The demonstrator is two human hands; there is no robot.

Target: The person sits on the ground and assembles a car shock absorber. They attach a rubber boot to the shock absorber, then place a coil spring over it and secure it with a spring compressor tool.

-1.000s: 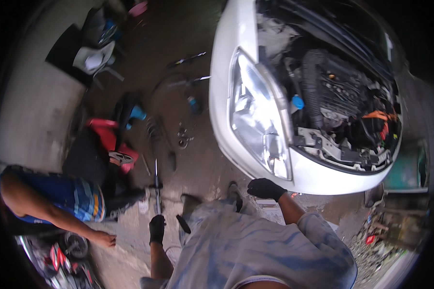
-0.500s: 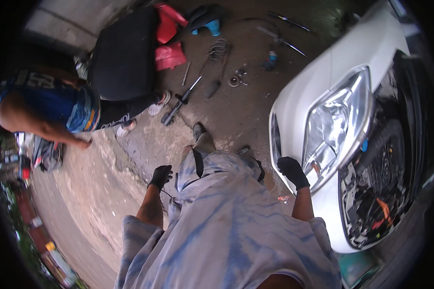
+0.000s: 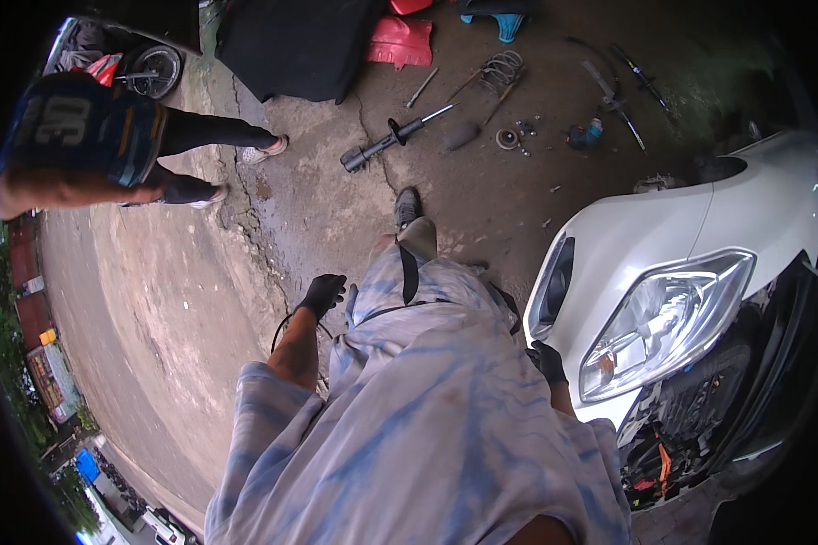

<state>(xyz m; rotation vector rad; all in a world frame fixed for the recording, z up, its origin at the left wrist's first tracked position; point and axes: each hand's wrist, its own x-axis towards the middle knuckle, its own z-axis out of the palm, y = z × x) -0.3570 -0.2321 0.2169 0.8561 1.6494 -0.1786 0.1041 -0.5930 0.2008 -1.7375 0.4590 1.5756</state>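
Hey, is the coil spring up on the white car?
No, the coil spring lies on the ground, apart from the white car.

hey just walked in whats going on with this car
A person's gloved left hand hangs with nothing visible in it; the gloved right hand is beside a white car, contact unclear. The engine bay is exposed. A shock absorber and a coil spring lie on the ground, and another person is off to the left.
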